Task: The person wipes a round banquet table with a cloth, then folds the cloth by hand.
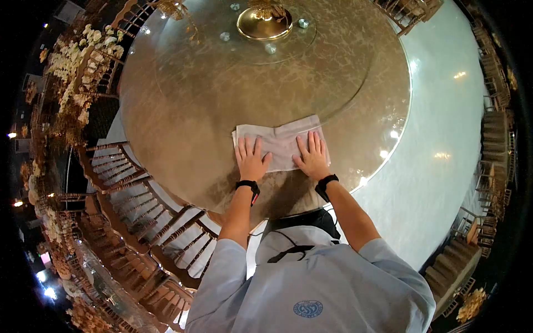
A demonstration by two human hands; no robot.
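A pale folded cloth (276,139) lies spread on the brown marbled round table (189,105), close to its near edge. My left hand (252,161) rests flat on the left part of the cloth, fingers spread. On its right part lies my right hand (312,157), palm down with the fingers apart. Neither hand grips the cloth. Both wrists wear black bands.
A gold stand base (265,23) and small clear glass pieces (270,49) sit toward the table's far side. Wooden chairs (133,188) crowd the left, with white flowers (86,61) behind. Pale floor (438,139) and more chairs are at right.
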